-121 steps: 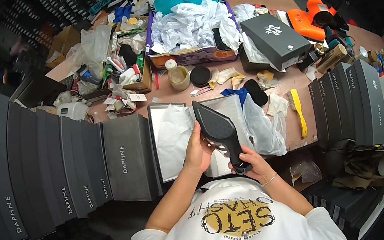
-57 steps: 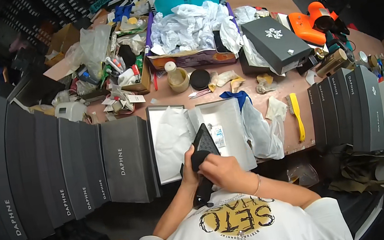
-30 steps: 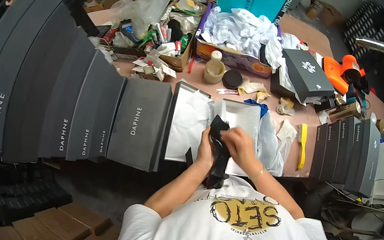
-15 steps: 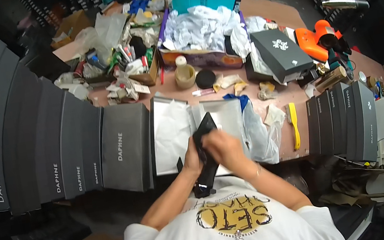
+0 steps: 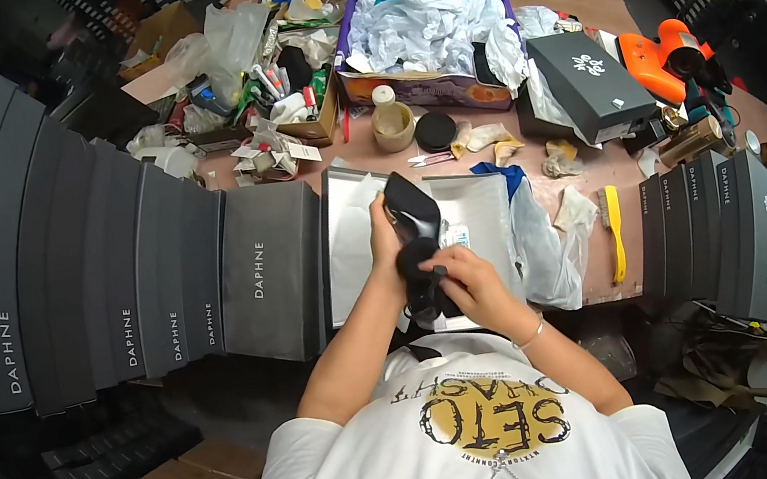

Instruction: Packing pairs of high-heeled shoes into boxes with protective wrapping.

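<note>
A black shoe [image 5: 412, 211] is held over an open shoebox [image 5: 487, 192] lined with white paper, its pointed end aimed away from me. My left hand [image 5: 384, 244] wraps round the shoe's left side. At the shoe's near end, the fingers of my right hand [image 5: 474, 283] pinch a small dark part that looks like a strap; exactly what it is cannot be made out. White tissue paper [image 5: 349, 235] lies in the left part of the box. A thin bracelet circles my right wrist.
Dark grey shoeboxes [image 5: 270, 258] stand in a row at the left, more [image 5: 741, 220] at the right. A yellow-handled brush [image 5: 615, 236] lies beside a plastic bag [image 5: 548, 252]. Farther back are a glue pot [image 5: 392, 126], a carton of crumpled paper [image 5: 430, 34] and an orange tool [image 5: 654, 67].
The shoe has turned, so its inner side and near end show more. My right hand has moved from the shoe's upper part down to its near end. The view has shifted slightly.
</note>
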A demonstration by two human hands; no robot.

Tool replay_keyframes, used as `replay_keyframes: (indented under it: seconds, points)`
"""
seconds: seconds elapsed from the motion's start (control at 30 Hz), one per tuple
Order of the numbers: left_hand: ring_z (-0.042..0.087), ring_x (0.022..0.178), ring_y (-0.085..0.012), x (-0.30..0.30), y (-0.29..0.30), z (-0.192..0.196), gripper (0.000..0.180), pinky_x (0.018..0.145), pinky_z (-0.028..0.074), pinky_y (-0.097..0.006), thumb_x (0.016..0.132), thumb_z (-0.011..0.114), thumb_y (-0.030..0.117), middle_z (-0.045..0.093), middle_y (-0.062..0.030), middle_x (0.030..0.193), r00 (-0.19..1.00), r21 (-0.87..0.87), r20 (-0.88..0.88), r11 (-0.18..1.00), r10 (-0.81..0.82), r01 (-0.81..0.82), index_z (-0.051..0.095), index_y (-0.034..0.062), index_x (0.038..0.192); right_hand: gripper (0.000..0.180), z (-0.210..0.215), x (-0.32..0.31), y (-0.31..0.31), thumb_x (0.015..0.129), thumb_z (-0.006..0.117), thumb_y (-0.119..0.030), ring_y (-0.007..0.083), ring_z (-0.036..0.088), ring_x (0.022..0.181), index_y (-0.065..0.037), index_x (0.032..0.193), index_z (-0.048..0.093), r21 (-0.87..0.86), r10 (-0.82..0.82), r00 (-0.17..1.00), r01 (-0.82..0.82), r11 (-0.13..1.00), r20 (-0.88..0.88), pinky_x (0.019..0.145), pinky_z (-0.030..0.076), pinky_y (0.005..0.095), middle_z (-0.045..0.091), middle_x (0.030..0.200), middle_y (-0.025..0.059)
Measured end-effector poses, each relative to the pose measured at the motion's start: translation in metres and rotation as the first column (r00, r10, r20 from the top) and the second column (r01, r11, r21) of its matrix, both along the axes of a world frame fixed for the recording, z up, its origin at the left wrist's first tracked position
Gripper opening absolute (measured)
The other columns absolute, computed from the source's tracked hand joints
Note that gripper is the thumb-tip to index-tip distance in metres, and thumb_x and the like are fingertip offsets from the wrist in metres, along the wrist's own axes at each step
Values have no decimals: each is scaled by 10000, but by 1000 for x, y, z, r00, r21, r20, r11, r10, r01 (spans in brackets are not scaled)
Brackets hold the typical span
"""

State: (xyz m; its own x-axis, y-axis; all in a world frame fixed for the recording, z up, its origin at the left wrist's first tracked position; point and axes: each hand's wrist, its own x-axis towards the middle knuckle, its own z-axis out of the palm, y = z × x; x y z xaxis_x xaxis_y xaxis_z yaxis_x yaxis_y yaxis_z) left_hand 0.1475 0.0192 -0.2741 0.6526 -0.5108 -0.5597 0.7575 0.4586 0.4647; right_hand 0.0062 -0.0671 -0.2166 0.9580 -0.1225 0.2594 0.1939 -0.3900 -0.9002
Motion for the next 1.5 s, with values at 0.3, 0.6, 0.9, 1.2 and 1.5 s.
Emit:
replay_keyframes:
  seconds: [0.3,0.6,0.9,1.2,1.5]
  points:
    - [592,855,-145,28,-2,19,336,732,503,-285,917,545,408,592,-18,964,860,104,301,882,412,-459,571,100,1050,374,19,2,12,714,631,-1,267,582,813,-54,1083,646,-459,12,986,65,886,164,663,474,377,592,953,121]
    - [579,997,-162,21,7,-14,412,905,431,-301,916,483,462,635,-12,1034,901,-48,270,940,339,-339,614,108,1081,443,3,-17,13,770,605,61,320,564,921,-23,1205,578,-83,-101,995,102,991,11,792,479,345,541,1041,174]
    - [578,768,-86,29,25,-1,385,673,457,-205,931,553,344,586,11,860,891,436,432,897,-137,-74,552,63,1195,316,-76,-70,-121,853,601,-85,362,578,948,-44,1166,593,-376,-594,804,546,749,-16,826,472,411,568,1076,191]
    - [367,1286,-446,12,33,-36,853,1039,353,-432,757,739,384,261,-301,1448,166,879,435,377,-885,-293,330,36,1419,424,-162,-96,-143,753,719,-269,395,596,943,2,1042,569,-665,-574,615,106,740,-540,778,481,478,624,971,209]
    - [413,1276,-293,-88,-48,-3,939,1047,349,-449,748,784,361,356,-165,1435,842,261,313,892,-440,369,244,32,1442,321,-69,-87,-105,686,664,-42,335,570,931,-39,991,561,-508,-330,943,269,818,-32,808,451,426,591,924,144]
